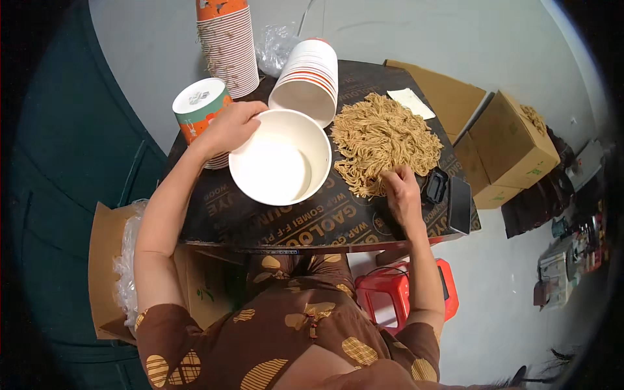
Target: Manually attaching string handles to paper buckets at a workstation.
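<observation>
White tub [279, 166] at the frame's centre, the left hand [231, 128] curled over its rim. Right of centre, the right hand [404, 195] bunches its fingertips at the tan strands [387, 140]; whether pinching any, I cannot tell. Best gather lightly, tub steady.

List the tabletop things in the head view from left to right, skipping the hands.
Green-and-orange tub stack, open white tub, pile of tan noodle-like strands, small black tray-like piece, black rectangular block.
</observation>
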Demonstrator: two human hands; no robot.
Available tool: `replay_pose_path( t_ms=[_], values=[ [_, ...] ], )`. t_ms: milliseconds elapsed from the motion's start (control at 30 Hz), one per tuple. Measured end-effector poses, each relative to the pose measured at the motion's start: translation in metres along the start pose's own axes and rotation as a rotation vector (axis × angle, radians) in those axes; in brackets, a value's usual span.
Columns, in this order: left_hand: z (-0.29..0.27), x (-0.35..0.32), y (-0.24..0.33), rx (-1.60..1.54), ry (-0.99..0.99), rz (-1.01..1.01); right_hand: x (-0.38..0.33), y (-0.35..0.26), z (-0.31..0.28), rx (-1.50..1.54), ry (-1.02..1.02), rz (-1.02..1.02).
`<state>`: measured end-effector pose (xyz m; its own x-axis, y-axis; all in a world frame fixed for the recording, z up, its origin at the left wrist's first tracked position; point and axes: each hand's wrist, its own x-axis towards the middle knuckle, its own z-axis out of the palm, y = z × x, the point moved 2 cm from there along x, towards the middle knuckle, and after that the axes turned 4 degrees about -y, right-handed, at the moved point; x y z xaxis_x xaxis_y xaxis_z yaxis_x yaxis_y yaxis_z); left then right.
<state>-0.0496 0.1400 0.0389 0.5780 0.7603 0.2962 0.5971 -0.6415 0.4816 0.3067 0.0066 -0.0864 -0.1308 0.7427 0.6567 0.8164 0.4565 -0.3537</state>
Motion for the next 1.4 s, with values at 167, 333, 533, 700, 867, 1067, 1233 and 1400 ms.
replay_pose_path(
  t_ms=[167, 333, 533, 700, 867, 1067, 1233, 1400],
  values=[
    [0.007, -0.011, -0.013, -0.116, -0.170, -0.092, 0.023, 0.014, 0.003, -0.136, -0.105, -0.131],
    [0.011, -0.027, -0.023, -0.150, -0.048, -0.090, 0.030, 0.017, 0.006, -0.139, -0.132, -0.194],
    [-0.018, -0.065, 0.000, -0.023, -0.113, 0.228, 0.023, -0.015, -0.005, -0.128, -0.053, -0.192],
    [-0.012, -0.099, 0.013, 0.073, -0.312, 0.083, 0.001, -0.071, -0.003, -0.067, -0.133, -0.242],
    [0.001, -0.108, 0.045, 0.237, -0.133, 0.246, -0.030, -0.146, 0.017, 0.284, -0.256, -0.436],
    [0.044, -0.107, 0.099, 0.329, 0.025, 0.390, -0.032, -0.201, 0.009, 0.563, -0.417, -0.537],
    [0.040, -0.113, 0.077, 0.467, 0.115, 0.338, -0.016, -0.173, 0.003, 0.596, -0.233, -0.295],
    [0.025, -0.123, 0.103, 0.355, 0.256, 0.278, -0.018, -0.149, 0.005, 0.844, -0.288, 0.318]
  ],
)
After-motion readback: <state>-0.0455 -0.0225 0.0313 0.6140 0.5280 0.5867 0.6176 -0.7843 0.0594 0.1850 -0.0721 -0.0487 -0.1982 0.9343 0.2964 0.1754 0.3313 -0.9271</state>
